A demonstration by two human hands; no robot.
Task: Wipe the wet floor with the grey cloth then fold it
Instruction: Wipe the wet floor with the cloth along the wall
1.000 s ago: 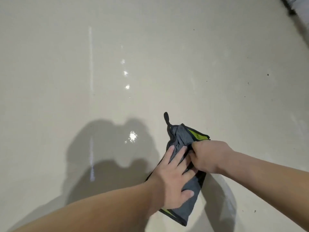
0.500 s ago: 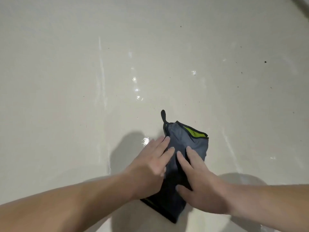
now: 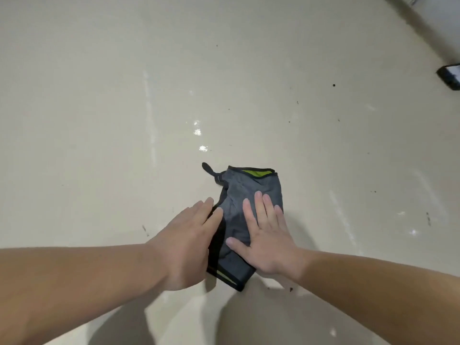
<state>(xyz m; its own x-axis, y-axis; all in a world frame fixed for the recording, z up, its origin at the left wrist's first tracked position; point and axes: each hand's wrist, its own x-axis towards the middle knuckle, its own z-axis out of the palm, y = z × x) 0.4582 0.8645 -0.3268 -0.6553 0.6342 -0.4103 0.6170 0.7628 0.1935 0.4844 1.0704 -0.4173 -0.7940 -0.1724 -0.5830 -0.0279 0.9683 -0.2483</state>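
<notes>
The folding step looks to be in hand. The grey fabric cloth with black trim (image 3: 249, 188) lies on the glossy cream floor (image 3: 99, 120) as a narrow, layered rectangle, a strip of lime-green lining (image 3: 256, 173) showing at its far edge and a small black hanging loop (image 3: 207, 169) sticking out at the far-left corner.

The right hand (image 3: 266, 240) lies flat on top of the cloth, fingers straight and slightly spread, pressing it down. The left hand (image 3: 189, 245) rests at the cloth's left edge, fingers straight and together, fingertips on the fabric; neither of the hands is gripping anything.

A few wet glints (image 3: 202, 148) show on the floor beyond the cloth (whether that is water or only reflected light is hard to say), so the wiping may not be fully done.

As a judgement, the next move calls for smoothing the creased middle, then taking hold of the near end and bringing it over to the far edge while one palm keeps the layers from sliding on the slick floor. A dark object (image 3: 450, 77) sits at the frame's right edge, well apart.
</notes>
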